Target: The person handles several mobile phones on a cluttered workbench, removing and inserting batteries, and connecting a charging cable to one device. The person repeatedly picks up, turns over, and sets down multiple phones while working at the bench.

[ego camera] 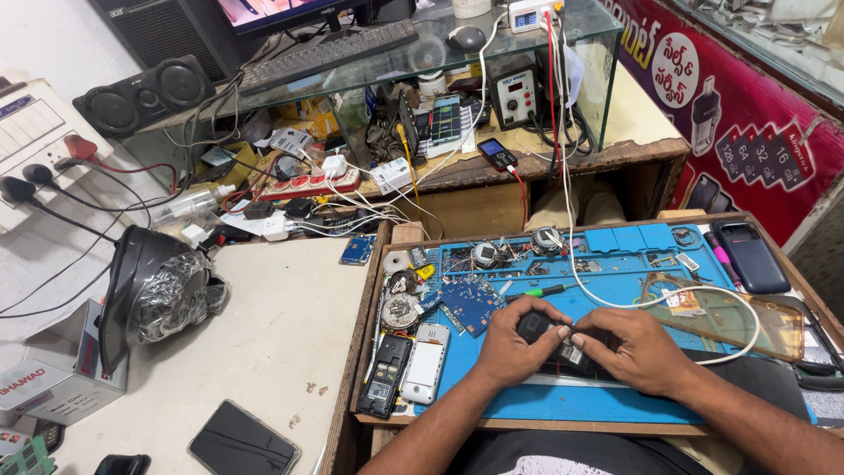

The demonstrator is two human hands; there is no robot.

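My left hand (514,343) and my right hand (640,350) are both closed around a small black phone (556,341) held low over the blue work mat (545,400). The left thumb presses on the phone's left end, and the right fingers pinch its right end. Much of the phone is hidden under the fingers. A white cable (703,295) loops across the mat toward my right hand. Just above my hands lies a green-handled screwdriver (538,291) next to a blue circuit board (473,303).
A black keypad phone (385,376) and a white phone shell (426,361) lie at the mat's left. A black smartphone (749,255) rests at the right, another dark phone (243,440) on the white table. A black lamp (145,286) stands left, with a soldering station (515,97) behind.
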